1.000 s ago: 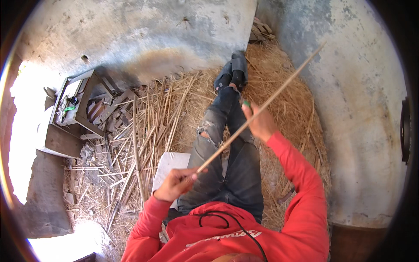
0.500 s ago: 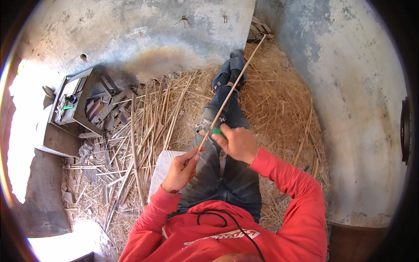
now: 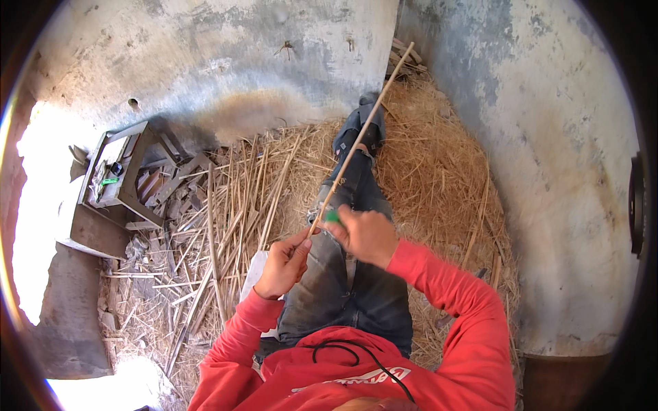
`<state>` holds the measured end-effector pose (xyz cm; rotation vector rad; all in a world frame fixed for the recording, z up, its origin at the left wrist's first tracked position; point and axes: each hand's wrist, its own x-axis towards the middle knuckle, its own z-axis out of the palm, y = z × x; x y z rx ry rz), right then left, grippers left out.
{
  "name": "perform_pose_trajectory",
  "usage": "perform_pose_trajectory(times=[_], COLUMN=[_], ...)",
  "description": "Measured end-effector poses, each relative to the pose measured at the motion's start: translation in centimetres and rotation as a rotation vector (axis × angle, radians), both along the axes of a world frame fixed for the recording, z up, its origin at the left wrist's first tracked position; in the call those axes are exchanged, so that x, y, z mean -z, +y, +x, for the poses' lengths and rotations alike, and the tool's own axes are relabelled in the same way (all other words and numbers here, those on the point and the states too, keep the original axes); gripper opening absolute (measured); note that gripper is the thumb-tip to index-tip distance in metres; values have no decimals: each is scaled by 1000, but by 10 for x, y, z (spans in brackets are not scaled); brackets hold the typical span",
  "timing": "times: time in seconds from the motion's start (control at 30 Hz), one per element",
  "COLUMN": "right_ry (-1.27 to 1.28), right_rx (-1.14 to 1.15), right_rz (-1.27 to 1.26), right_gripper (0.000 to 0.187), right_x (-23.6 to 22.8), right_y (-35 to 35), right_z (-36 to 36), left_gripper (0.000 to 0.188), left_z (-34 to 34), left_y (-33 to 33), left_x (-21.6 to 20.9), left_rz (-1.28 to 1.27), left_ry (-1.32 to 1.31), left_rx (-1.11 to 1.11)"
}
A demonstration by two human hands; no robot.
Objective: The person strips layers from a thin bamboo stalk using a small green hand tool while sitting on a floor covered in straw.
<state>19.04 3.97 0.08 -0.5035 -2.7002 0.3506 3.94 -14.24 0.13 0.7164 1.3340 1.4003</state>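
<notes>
A long thin wooden stick [image 3: 356,144] slants from my lap, over my outstretched legs, toward the far corner. My left hand [image 3: 283,266] is closed on its near end, thumb on top. My right hand [image 3: 371,236] is closed round a small tool with a green handle [image 3: 332,216], right by the stick and just beyond my left fingers. Whatever working end the tool has is hidden or too blurred to make out. Both hands are above my thighs in dark jeans [image 3: 319,291].
Many loose sticks [image 3: 236,212] lie on the left among straw and shavings. An overturned wooden stool-like frame [image 3: 123,171] stands beyond them, small items on it. Straw [image 3: 435,171] covers the floor to my right. Weathered walls [image 3: 548,171] close in ahead and on the right.
My right hand with the green-handled tool has moved a little nearer along the stick, toward my left hand. The stick's far end has risen slightly. My left hand keeps its grip.
</notes>
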Motion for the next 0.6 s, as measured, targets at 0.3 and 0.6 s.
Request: perform_pose_trajectory(times=[0.3,0.6], right_ry=[-31,177], right_rx=[5,414], right_rz=[-18,-270], right_gripper=[45,50], right_x=[3,-34], right_y=[20,125], right_z=[0,27], left_gripper=[38,37], left_z=[10,-4], left_y=[-16,-62], left_x=[17,18], left_rz=[-73,-114], left_ry=[30,218], left_rx=[40,123])
